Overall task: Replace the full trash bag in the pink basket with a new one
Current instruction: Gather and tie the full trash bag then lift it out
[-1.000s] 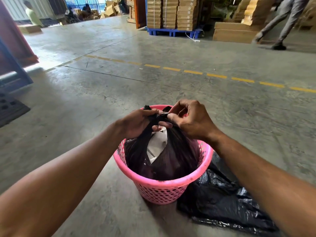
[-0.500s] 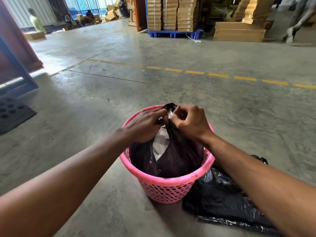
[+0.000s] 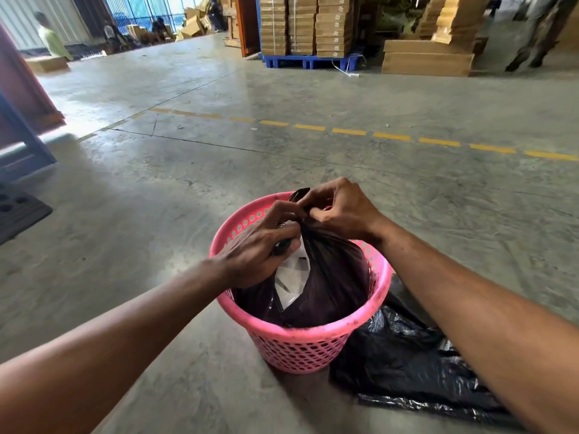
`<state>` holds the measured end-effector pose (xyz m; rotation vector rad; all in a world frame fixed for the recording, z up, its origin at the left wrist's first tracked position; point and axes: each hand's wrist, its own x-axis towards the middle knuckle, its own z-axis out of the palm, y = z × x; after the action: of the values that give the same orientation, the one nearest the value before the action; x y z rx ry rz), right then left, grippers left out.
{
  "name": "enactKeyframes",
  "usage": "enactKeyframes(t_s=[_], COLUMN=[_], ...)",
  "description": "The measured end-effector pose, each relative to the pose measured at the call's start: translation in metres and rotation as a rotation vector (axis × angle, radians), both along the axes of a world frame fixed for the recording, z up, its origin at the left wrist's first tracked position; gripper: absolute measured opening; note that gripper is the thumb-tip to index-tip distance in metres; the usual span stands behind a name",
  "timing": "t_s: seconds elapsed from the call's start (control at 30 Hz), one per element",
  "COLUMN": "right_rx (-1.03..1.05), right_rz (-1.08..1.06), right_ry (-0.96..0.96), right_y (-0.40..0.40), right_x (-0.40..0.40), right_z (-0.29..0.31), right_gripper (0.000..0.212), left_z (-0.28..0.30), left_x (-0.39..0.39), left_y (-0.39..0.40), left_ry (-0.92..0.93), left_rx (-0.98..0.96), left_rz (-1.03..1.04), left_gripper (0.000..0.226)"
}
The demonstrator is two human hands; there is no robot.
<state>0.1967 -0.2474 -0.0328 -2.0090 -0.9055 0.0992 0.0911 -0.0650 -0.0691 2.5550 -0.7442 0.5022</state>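
A pink perforated basket (image 3: pixel 300 349) stands on the concrete floor in front of me. Inside it sits a full dark trash bag (image 3: pixel 332 283), with white paper showing through a gap on its left side. The bag's top is bunched into a neck above the rim. My left hand (image 3: pixel 260 249) grips that neck from the left, and my right hand (image 3: pixel 341 211) pinches its tip from the right. A second black trash bag (image 3: pixel 407 371) lies crumpled flat on the floor, right of the basket and partly under my right forearm.
A dashed yellow line (image 3: pixel 347 131) crosses the floor beyond the basket. Stacked cardboard boxes on a blue pallet (image 3: pixel 308 61) stand far back. A dark mat (image 3: pixel 18 211) lies at the left edge. A person's legs (image 3: pixel 532 48) show at top right, another person (image 3: pixel 51 39) far left.
Both hands have kept hold of the bag's top and worked closer together, my left hand sliding lower on the neck. The view shifted slightly; the person at the back right walked further off.
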Motion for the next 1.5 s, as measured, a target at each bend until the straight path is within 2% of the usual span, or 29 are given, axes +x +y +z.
enactKeyframes(t_s=[0.13, 0.23, 0.3, 0.47, 0.67, 0.7, 0.73, 0.8, 0.83, 0.87, 0.97, 1.07, 1.13, 1.23, 1.27, 1.33, 1.4, 1.5], right_rx=[0.062, -0.019, -0.137, -0.394, -0.526, -0.532, -0.534, -0.490, -0.433, -0.357, -0.094, 0.031, 0.037, 0.037, 0.033, 0.001, 0.006, 0.028], right_rz=[-0.055, -0.160, -0.256, -0.401, -0.462, -0.456, -0.447, -0.434, -0.420, -0.394, -0.254, -0.136, -0.092, -0.051, -0.040, -0.030, -0.014, -0.037], right_ry=[0.136, 0.105, 0.033, -0.057, -0.162, -0.177, -0.190, -0.158, -0.096, -0.022, 0.139, 0.126, 0.067, -0.050, -0.081, -0.137, -0.137, -0.124], right_y=[-0.010, -0.018, -0.026, -0.039, -0.039, -0.039, -0.037, -0.038, -0.038, -0.041, -0.048, -0.046, -0.037, -0.024, -0.021, -0.014, -0.011, -0.020], right_x=[0.005, 0.007, 0.011, 0.014, 0.018, 0.016, 0.017, 0.017, 0.018, 0.019, 0.018, 0.008, 0.001, -0.011, -0.015, -0.022, -0.025, -0.014], right_z=[-0.011, -0.017, -0.021, -0.037, -0.040, -0.040, -0.039, -0.033, -0.029, -0.027, -0.016, -0.004, 0.002, 0.013, 0.016, 0.017, 0.014, 0.009], right_gripper=[0.015, 0.009, 0.002, 0.005, 0.016, 0.016, 0.015, 0.007, 0.012, 0.015, 0.011, 0.011, 0.009, 0.010, 0.012, 0.015, 0.017, 0.031], left_z=[-0.012, -0.015, -0.015, -0.014, -0.015, -0.015, -0.014, -0.011, -0.007, -0.003, -0.002, 0.002, 0.005, 0.009, 0.012, 0.013, 0.008, 0.000], left_x=[0.002, 0.004, 0.005, 0.009, 0.009, 0.010, 0.012, 0.012, 0.012, 0.013, 0.020, 0.028, 0.031, 0.038, 0.038, 0.041, 0.045, 0.050], left_y=[0.006, 0.019, 0.023, 0.034, 0.048, 0.048, 0.047, 0.039, 0.035, 0.030, 0.014, -0.007, -0.016, -0.024, -0.031, -0.041, -0.043, -0.032], left_ry=[0.007, 0.075, 0.227, 0.516, 0.620, 0.622, 0.624, 0.630, 0.659, 0.691, 0.779, 0.820, 0.806, 0.783, 0.757, 0.676, 0.672, 0.798], left_rx=[-0.138, -0.141, -0.075, 0.280, 0.405, 0.329, 0.159, -0.418, -0.673, -0.810, -1.032, -1.208, -1.135, -0.678, -0.517, -0.329, -0.380, -0.523], left_rz=[0.106, 0.195, 0.225, 0.351, 0.413, 0.424, 0.430, 0.408, 0.365, 0.342, 0.272, 0.326, 0.284, 0.193, 0.200, 0.200, 0.167, 0.227], left_gripper=[0.015, 0.021, 0.027, 0.053, 0.038, 0.037, 0.034, 0.019, 0.015, 0.019, 0.030, 0.025, 0.006, 0.041, 0.047, 0.037, 0.010, 0.024])
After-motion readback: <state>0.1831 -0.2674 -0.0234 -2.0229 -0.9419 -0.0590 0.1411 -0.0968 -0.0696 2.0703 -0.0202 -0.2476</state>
